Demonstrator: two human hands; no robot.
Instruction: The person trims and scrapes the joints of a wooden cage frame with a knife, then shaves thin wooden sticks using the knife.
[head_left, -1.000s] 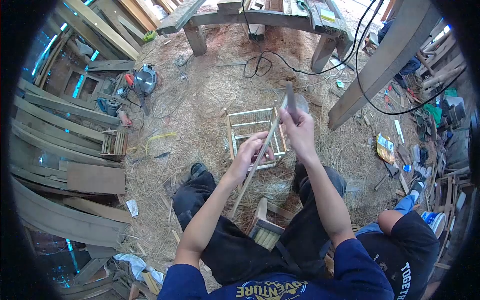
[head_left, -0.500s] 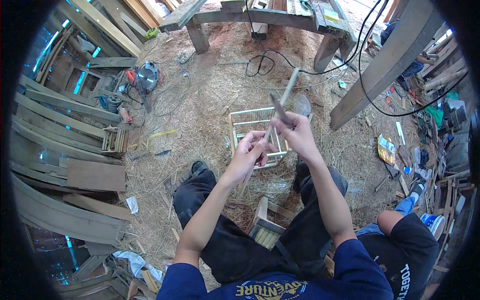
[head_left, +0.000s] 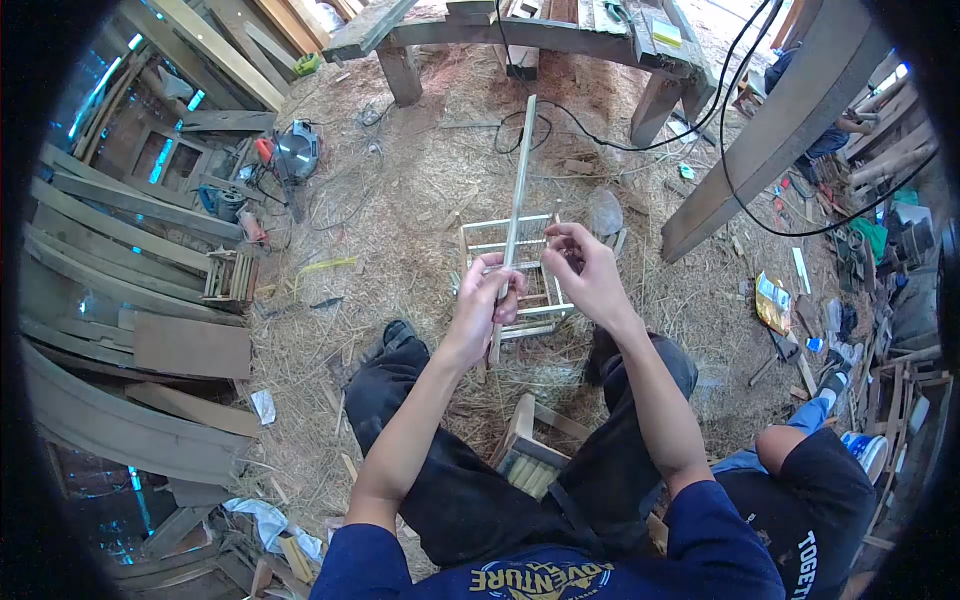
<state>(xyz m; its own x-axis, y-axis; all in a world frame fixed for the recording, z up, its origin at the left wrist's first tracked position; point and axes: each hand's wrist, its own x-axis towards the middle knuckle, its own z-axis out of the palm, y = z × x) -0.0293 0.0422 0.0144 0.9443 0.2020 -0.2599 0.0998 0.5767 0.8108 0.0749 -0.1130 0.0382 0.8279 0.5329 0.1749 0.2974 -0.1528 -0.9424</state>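
Note:
A long, thin wooden strip [head_left: 521,180] stands nearly upright in front of me, its far end pointing towards the workbench. My left hand [head_left: 487,305] is closed around its lower part. Close to the right of the strip is my right hand [head_left: 585,272], with fingers curled and thumb bent in; something dark shows between them, too hidden to name. Beneath both hands a small slatted wooden frame [head_left: 540,328] lies on the straw-strewn ground, partly covered by them. Between my legs sits a small wooden box [head_left: 522,430] with several short pale sticks inside.
A heavy wooden workbench [head_left: 510,33] stands ahead, with a black cable trailing from it. A circular saw [head_left: 297,152] lies at the left near stacked boards [head_left: 192,348]. A thick slanting post [head_left: 770,130] rises at the right. Another person [head_left: 800,500] sits close on my right.
My right hand has turned, and the dark pointed tool that stuck out of it no longer shows clearly. The strip has swung left and more upright in my left hand.

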